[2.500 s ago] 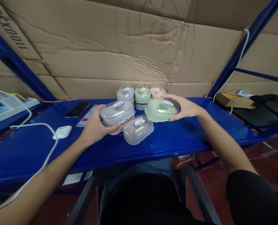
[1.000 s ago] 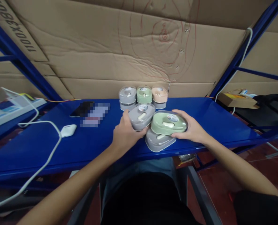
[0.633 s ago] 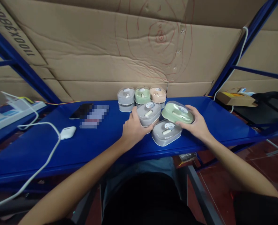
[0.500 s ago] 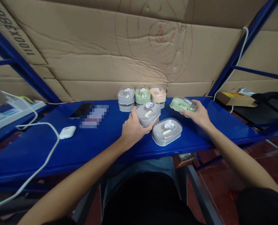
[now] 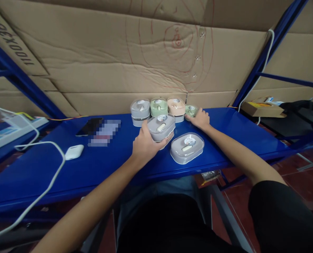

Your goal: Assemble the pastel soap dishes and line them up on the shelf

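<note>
Lidded containers, row part formed, as we judge it: back grey container (image 5: 140, 109), back green container (image 5: 158, 107) and peach container (image 5: 176, 106) stand along the rear of the bench (image 5: 242, 128); end green container (image 5: 191, 110) sits at their right, the right hand (image 5: 200, 120) with fingers closed about it. Outside the row: held grey container (image 5: 156, 131), gripped by the left hand's (image 5: 145, 146) fingers, apparently another beneath; front grey container (image 5: 187, 147), untouched on the bench. Lids we count: three grey, two green, one peach. Also: one phone (image 5: 89, 127), one white case (image 5: 74, 152).
</note>
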Demonstrator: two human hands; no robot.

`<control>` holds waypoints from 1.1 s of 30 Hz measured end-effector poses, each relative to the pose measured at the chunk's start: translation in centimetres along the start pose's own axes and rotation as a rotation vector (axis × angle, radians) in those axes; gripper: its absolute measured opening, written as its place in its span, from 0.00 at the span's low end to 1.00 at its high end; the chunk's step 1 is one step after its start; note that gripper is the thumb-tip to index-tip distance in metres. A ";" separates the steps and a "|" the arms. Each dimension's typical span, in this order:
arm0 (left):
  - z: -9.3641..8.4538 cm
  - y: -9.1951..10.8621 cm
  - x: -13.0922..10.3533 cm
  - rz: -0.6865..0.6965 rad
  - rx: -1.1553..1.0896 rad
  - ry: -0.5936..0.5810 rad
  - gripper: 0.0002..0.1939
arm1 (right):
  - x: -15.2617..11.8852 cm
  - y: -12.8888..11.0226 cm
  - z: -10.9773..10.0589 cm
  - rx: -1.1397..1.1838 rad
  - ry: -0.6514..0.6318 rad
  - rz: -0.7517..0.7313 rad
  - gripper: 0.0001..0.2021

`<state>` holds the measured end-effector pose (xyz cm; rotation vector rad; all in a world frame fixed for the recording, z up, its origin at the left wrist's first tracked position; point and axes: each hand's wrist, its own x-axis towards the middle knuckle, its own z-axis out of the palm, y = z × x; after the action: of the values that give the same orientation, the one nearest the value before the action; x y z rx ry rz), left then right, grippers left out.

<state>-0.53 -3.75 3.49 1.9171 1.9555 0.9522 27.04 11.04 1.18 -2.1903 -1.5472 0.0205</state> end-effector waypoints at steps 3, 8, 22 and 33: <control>-0.1 0.1 0.0 -0.003 0.000 -0.005 0.58 | 0.1 0.4 -1.1 0.002 -0.074 -0.044 0.52; 0.0 0.1 0.0 -0.007 -0.006 -0.005 0.57 | -1.6 3.9 -6.7 0.263 -0.269 -0.390 0.42; 0.0 0.1 -0.1 0.000 -0.015 -0.006 0.57 | -9.7 7.4 -7.5 0.495 -0.554 -1.019 0.47; 0.1 -0.1 0.2 0.008 0.008 -0.019 0.55 | -4.1 10.0 -7.3 0.481 0.064 -0.331 0.43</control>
<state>-0.58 -3.48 3.36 1.9326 1.9459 0.9257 36.34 2.13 2.97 -1.5392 -1.6464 0.1958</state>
